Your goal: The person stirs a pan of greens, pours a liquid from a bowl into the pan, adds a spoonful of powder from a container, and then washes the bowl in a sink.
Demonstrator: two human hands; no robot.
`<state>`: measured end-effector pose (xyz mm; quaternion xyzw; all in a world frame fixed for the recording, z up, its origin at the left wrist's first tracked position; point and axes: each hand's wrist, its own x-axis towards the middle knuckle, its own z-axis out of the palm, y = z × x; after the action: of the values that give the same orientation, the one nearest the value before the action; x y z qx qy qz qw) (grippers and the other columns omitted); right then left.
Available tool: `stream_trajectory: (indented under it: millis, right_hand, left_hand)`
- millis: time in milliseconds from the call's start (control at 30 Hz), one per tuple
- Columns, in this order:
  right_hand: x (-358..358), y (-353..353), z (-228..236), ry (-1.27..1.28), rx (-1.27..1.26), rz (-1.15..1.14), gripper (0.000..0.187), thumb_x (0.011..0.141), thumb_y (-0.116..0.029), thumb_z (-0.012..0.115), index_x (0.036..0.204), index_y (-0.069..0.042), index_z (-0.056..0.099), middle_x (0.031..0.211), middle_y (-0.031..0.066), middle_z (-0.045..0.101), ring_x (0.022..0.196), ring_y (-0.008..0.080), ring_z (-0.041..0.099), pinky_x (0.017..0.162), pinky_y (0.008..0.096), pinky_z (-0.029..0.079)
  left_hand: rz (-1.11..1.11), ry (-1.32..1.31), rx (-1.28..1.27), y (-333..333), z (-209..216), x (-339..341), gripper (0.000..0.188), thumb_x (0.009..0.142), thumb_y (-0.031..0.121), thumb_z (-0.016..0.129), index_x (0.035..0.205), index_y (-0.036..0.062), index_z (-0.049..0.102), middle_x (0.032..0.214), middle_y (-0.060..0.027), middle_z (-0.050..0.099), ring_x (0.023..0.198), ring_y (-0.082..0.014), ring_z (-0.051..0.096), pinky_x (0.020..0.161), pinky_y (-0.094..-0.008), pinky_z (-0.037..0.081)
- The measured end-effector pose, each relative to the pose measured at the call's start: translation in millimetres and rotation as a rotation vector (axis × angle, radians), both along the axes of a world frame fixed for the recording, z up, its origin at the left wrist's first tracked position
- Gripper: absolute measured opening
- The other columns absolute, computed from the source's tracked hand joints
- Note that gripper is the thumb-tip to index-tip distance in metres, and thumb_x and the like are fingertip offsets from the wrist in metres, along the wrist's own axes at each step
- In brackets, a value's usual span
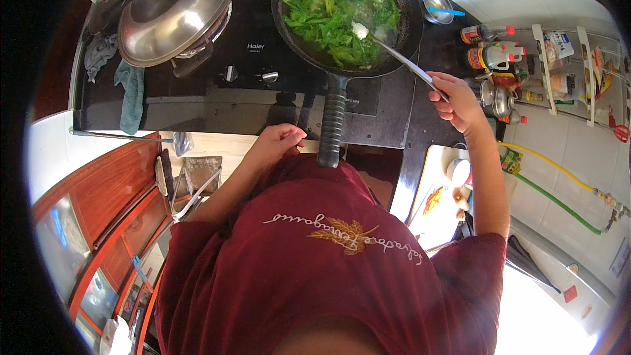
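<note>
A dark wok (414, 16) on the stove holds leafy greens (335, 3) in liquid. My right hand (458, 100) is closed around the handle of a metal spoon (411, 64), which slants down to the left into the wok. A white lump (359, 30) sits by the spoon's far end, and the spoon's tip is hard to make out there. The wok's ribbed black handle (332, 118) points toward my body. My left hand (279, 141) hangs in front of my waist, left of that handle and apart from it. Its fingers are curled in, with nothing seen in them.
A large domed metal lid (177, 10) covers a pot on the left burner. Right of the wok stand a small bowl (436, 6) with a blue spoon and several bottles (490, 57). A teal cloth (130, 95) hangs over the counter edge. A white cutting board (427, 187) lies at right.
</note>
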<state>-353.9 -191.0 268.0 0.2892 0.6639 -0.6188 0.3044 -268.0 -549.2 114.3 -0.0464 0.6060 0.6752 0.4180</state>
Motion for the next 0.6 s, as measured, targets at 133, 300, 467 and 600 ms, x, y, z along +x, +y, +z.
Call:
stream_trajectory:
  millis: [133, 300, 467, 600]
  right_hand:
    - [6, 2, 6, 0.001, -0.003, -0.010, 0.033, 0.091, -0.018, 0.047, 0.120, -0.003, 0.050, 0.063, 0.0009, 0.050, 0.040, 0.0045, 0.035, 0.034, 0.0190, 0.025]
    - [37, -22, 13, 0.443, 0.867, 0.418, 0.031, 0.087, -0.017, 0.053, 0.116, -0.006, 0.054, 0.072, 0.0166, 0.060, 0.062, 0.0296, 0.057, 0.056, 0.0359, 0.045]
    - [53, -21, 19, 0.692, 1.229, 0.556, 0.028, 0.087, -0.017, 0.053, 0.113, -0.009, 0.057, 0.074, 0.0197, 0.062, 0.069, 0.0366, 0.061, 0.061, 0.0407, 0.049]
    - [54, -21, 25, 0.601, 1.145, 0.436, 0.029, 0.088, -0.017, 0.053, 0.115, -0.009, 0.056, 0.071, 0.0160, 0.062, 0.062, 0.0259, 0.062, 0.057, 0.0350, 0.049]
  left_hand:
    - [-0.024, 0.045, 0.012, -2, -6, 0, 0.025, 0.090, 0.023, 0.053, 0.100, 0.0019, 0.061, 0.084, -0.0037, 0.061, 0.069, -0.0092, 0.056, 0.064, -0.0232, 0.046]
    - [-0.007, 0.015, -0.003, -4, -12, 4, 0.026, 0.090, 0.023, 0.053, 0.101, 0.0014, 0.061, 0.084, -0.0041, 0.062, 0.068, -0.0096, 0.057, 0.064, -0.0237, 0.047]
    - [-0.024, 0.023, -0.012, -4, -8, 2, 0.026, 0.089, 0.023, 0.054, 0.101, 0.0015, 0.061, 0.085, -0.0049, 0.063, 0.069, -0.0099, 0.057, 0.064, -0.0237, 0.047]
    - [-0.017, 0.025, 0.000, -2, -12, 1, 0.026, 0.089, 0.023, 0.054, 0.100, 0.0013, 0.061, 0.084, -0.0054, 0.063, 0.068, -0.0100, 0.058, 0.063, -0.0237, 0.047]
